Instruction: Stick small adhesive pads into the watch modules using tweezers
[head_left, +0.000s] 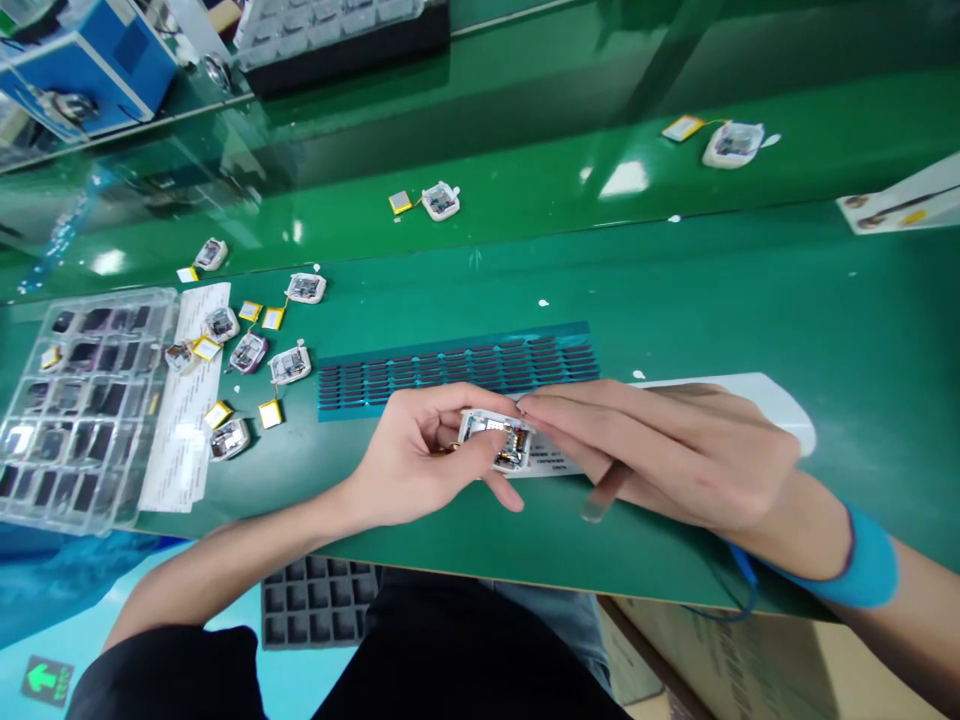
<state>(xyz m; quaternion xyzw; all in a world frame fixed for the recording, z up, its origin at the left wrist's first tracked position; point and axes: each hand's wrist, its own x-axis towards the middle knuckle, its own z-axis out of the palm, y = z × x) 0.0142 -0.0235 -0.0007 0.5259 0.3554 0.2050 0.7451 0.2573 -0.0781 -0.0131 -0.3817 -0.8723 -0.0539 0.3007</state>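
Note:
My left hand (420,455) grips a small white open device case (499,440) with a circuit board inside, thumb and fingers wrapped round it just above the green bench. My right hand (660,450) comes in from the right, fingers stretched nearly flat and pressed together, fingertips touching the case's right edge. A thin metal tool, like tweezers (600,495), pokes out under that hand. A white printed label sheet (555,462) lies beneath both hands. A blue wrist strap (862,560) circles my right wrist.
A blue sheet of dark adhesive pads (450,365) lies just behind my hands. Several similar cases with yellow batteries (251,350) are scattered at left beside a clear compartment tray (75,410). More units (439,200) sit on the far belt. A black tray (315,600) is under the bench.

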